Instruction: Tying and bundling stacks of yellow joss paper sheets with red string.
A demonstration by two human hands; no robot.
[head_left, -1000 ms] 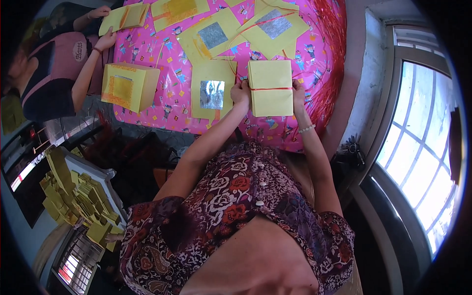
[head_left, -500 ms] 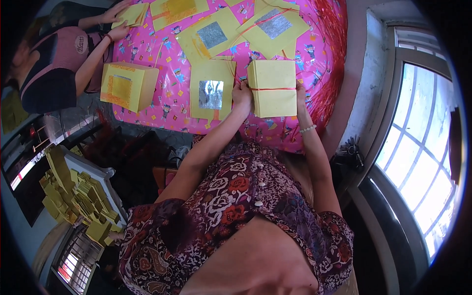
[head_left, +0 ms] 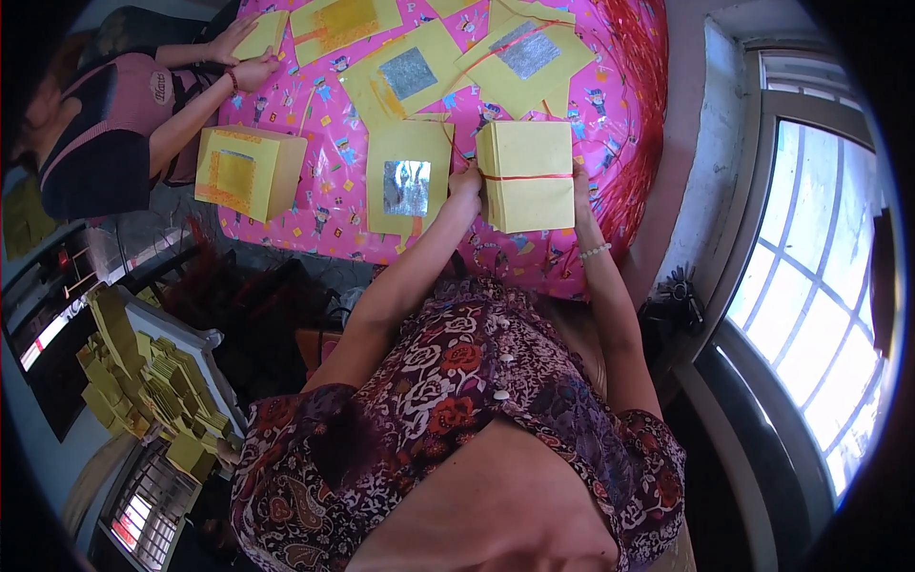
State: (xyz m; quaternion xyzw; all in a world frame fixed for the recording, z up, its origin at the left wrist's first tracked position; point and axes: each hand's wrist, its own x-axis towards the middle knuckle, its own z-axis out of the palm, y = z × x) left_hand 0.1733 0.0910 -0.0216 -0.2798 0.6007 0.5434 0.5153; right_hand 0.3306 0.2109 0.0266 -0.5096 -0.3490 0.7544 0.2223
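Note:
A thick stack of yellow paper (head_left: 526, 205) stands on the table in front of me, its side faces showing. A red plastic string (head_left: 529, 176) runs across its middle. My left hand (head_left: 465, 183) is closed at the stack's left edge, where the string comes round, fingers pinched on the string. Against the right edge lies my right hand (head_left: 581, 191), gripping the stack's side and string end; its fingers are mostly hidden behind the paper. Just left of my left hand lies a yellow sheet with a silver foil square (head_left: 406, 188).
The table has a pink patterned cover (head_left: 334, 224). More foil-marked yellow stacks (head_left: 410, 71) lie at the far side, another block (head_left: 250, 172) at left. A bundle of red strings (head_left: 640, 124) hangs along the right edge. A co-worker's hands (head_left: 243, 57) handle yellow paper at far left.
My hands and the stack have barely moved, with the string still across it. The co-worker's right-side hand has moved up and right along their paper.

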